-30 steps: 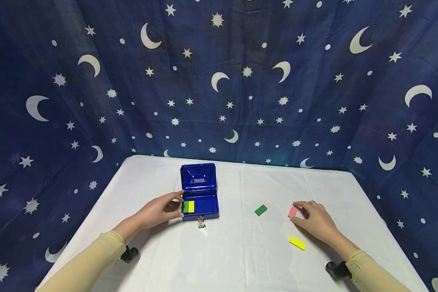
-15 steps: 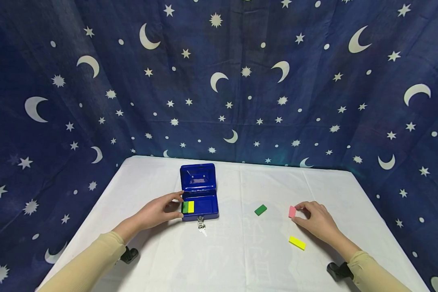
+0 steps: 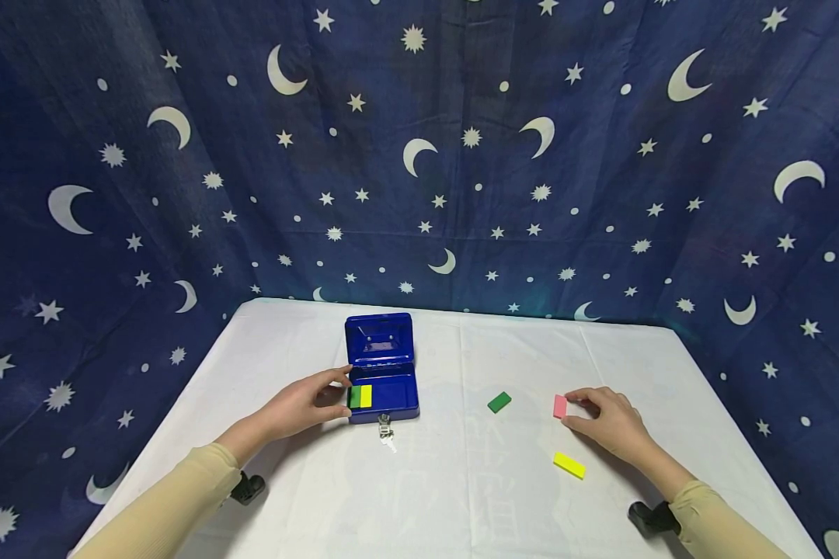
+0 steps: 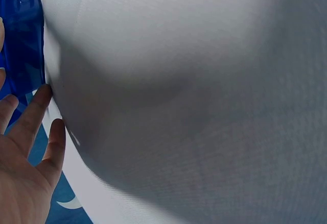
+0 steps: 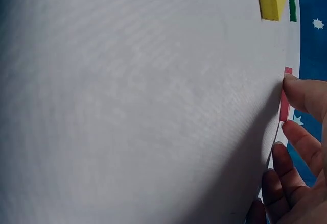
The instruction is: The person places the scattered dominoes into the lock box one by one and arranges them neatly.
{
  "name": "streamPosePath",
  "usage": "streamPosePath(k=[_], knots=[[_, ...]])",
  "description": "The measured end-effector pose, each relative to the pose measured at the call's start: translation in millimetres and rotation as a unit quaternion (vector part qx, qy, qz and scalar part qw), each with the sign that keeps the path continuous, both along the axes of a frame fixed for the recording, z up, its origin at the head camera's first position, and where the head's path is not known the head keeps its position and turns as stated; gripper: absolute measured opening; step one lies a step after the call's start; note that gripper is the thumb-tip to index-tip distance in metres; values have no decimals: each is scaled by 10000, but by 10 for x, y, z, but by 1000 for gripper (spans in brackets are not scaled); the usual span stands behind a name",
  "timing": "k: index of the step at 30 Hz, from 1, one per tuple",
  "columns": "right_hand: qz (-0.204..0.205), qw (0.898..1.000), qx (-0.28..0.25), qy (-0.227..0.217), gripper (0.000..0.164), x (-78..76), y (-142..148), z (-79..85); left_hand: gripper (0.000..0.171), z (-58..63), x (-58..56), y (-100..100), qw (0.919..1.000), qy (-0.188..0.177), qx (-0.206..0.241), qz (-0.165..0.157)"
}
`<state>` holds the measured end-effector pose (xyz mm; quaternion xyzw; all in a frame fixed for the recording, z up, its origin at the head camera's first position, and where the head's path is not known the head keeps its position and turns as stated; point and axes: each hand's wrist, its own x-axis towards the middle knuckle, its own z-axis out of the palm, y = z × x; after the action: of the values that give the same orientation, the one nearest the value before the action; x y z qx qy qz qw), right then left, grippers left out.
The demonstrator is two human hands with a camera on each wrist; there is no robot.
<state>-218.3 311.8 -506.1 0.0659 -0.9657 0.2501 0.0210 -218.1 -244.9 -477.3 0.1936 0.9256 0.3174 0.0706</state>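
Observation:
My left hand (image 3: 306, 401) rests at the left side of an open blue cash box (image 3: 397, 411), thumb near its front corner and index finger near the back one. Inside, against the left wall, lie a green block (image 3: 355, 397) and a yellow block (image 3: 367, 396). Over on the right, my right hand (image 3: 607, 421) holds a pink block (image 3: 560, 406) at its right edge between thumb and index finger. In the right wrist view, the thumb overlaps the pink block (image 5: 284, 106) and the index fingertip is at its lower end; the other fingers fan out below.
A loose green block (image 3: 499, 402) lies between the box and my right hand. Closer to me is a loose yellow block (image 3: 569, 466). Keys (image 3: 389, 443) hang from the latch (image 3: 384, 425) at the box front. A star-and-moon curtain (image 3: 419, 155) stands behind the white table (image 3: 447, 497).
The pink block has turned so its long side points more toward me, and my right hand has shifted slightly right and nearer. My left hand and the box stay put.

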Motion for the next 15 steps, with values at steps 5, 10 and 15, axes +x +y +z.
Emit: streamPosePath(k=[5, 10, 15], knots=[[12, 10000, -2, 51, 50, 1, 1, -11, 46, 1, 1, 0, 10000, -13, -28, 20], [9, 10000, 6, 83, 51, 6, -4, -9, 47, 0, 3, 0, 10000, -6, -45, 34], [-10, 10000, 24, 62, 53, 7, -21, 19, 48, 5, 2, 3, 10000, 29, -59, 39]])
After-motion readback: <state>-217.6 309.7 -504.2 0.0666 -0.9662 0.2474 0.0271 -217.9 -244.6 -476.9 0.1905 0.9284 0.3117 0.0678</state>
